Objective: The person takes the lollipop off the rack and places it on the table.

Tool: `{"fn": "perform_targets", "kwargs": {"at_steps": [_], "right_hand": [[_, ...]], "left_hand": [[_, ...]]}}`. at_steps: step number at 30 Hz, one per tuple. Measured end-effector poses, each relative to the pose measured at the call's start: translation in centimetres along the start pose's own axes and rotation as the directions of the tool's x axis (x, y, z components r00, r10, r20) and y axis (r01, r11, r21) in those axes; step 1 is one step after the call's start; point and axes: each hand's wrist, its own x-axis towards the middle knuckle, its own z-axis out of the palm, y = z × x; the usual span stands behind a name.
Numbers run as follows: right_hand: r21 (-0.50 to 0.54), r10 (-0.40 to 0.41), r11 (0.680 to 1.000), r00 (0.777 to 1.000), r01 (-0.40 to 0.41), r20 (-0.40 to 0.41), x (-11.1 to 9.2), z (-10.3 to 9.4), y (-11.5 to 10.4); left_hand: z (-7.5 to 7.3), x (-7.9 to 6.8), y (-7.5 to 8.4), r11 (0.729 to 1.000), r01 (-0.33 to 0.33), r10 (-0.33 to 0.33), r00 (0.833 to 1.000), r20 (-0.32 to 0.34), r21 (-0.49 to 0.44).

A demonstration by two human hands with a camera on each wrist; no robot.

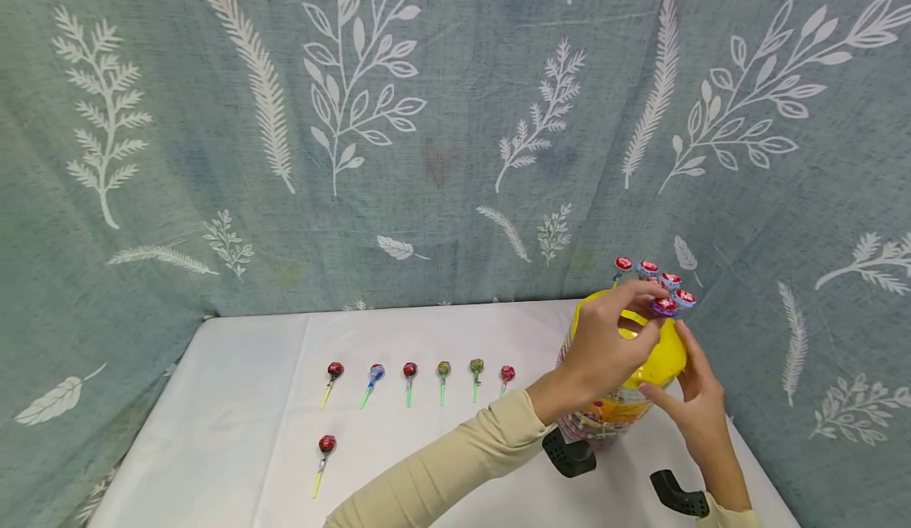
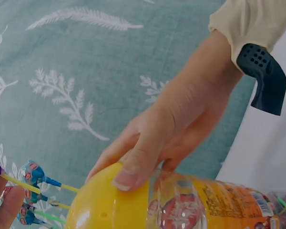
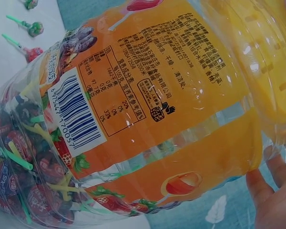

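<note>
My left hand pinches a purple-wrapped lollipop over the domed yellow lid of a clear plastic jar. In the left wrist view, its fingertips are at the wrapped head, and a yellow stick runs toward the lid. My right hand holds the lid's right side, its thumb on the near face. Several blue- and red-wrapped lollipops stand up from the lid. Through the orange-labelled jar, many wrapped lollipops show at the bottom. The held stick's lower end is hidden.
On the white table left of the jar, several lollipops lie in a row. Another red-brown lollipop lies nearer the front. A patterned grey-green curtain hangs behind the table and along its sides.
</note>
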Motion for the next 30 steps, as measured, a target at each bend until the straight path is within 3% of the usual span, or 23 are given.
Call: {"fn": "perform_targets", "kwargs": {"at_steps": [22, 30], "right_hand": [[-0.003, 0.021, 1.000, 1.000, -0.021, -0.015, -0.2, 0.1, 0.0], [0.010, 0.002, 1.000, 1.000, -0.001, -0.011, -0.1, 0.1, 0.2]], "left_hand": [[-3.3, -3.0, -1.1, 0.992, 0.123, -0.123, 0.992, -0.014, -0.001], [-4.8, -4.0, -1.9, 0.983, 0.177, -0.180, 0.981, -0.070, -0.042]]}}
